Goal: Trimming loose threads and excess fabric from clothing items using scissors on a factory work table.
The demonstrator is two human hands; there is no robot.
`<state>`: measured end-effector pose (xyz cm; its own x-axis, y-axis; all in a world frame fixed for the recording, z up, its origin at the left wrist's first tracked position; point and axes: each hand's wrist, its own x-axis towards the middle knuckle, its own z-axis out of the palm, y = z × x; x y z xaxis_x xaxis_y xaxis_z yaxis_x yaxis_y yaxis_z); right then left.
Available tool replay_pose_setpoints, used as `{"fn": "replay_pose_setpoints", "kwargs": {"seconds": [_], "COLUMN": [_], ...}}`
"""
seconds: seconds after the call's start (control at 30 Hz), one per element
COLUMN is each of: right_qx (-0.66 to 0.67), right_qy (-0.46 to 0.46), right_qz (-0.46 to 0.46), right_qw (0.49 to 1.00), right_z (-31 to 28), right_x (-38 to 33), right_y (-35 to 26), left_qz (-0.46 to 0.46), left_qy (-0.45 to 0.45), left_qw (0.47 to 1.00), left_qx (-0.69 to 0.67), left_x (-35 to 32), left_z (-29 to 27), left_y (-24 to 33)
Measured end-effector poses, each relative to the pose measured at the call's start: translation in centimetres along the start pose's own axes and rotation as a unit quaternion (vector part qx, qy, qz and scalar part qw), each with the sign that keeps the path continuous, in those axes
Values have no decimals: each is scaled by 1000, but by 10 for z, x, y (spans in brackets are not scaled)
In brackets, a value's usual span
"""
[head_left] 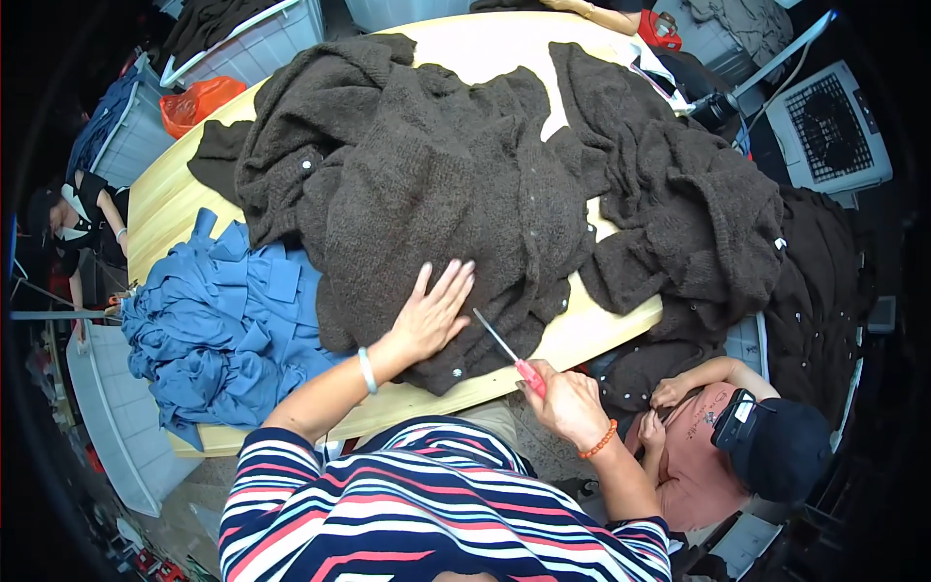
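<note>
We press our left hand (pixel 433 312) flat, fingers spread, on the dark brown cardigan (pixel 436 194) at frame centre on the bench (pixel 592 330); our right hand (pixel 567 403) grips red-handled scissors (pixel 509 351) just lower right of it.

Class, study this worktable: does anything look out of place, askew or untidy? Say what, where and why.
Nothing looks damaged. The dark brown knitwear lies in rumpled heaps, and at the table's right side some spills over the edge. The blue fabric pile overhangs the left edge. The left hand presses the knit; the right hand holds red-handled scissors.
</note>
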<state>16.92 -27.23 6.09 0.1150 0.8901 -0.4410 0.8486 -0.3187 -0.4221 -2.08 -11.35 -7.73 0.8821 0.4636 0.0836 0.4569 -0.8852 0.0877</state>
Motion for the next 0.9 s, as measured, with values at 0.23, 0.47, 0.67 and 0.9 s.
{"fn": "replay_pose_setpoints", "kwargs": {"seconds": [0.23, 0.47, 0.67, 0.9], "right_qx": [-56, -18, -38, 61], "right_qy": [-102, -130, -162, 74], "right_qz": [-49, 4, -19, -16], "right_qw": [992, 991, 986, 995], "right_z": [71, 76, 117, 56], "right_x": [-31, -59, -68, -26], "right_y": [12, -3, 5, -17], "left_qz": [3, 55, 116, -56], "left_qy": [-42, -54, -82, 166], "left_qw": [994, 988, 983, 946], "left_qx": [-97, -133, -117, -274], "left_x": [-61, -91, -120, -27], "left_z": [53, 44, 55, -1], "left_y": [7, 34, 29, -4]}}
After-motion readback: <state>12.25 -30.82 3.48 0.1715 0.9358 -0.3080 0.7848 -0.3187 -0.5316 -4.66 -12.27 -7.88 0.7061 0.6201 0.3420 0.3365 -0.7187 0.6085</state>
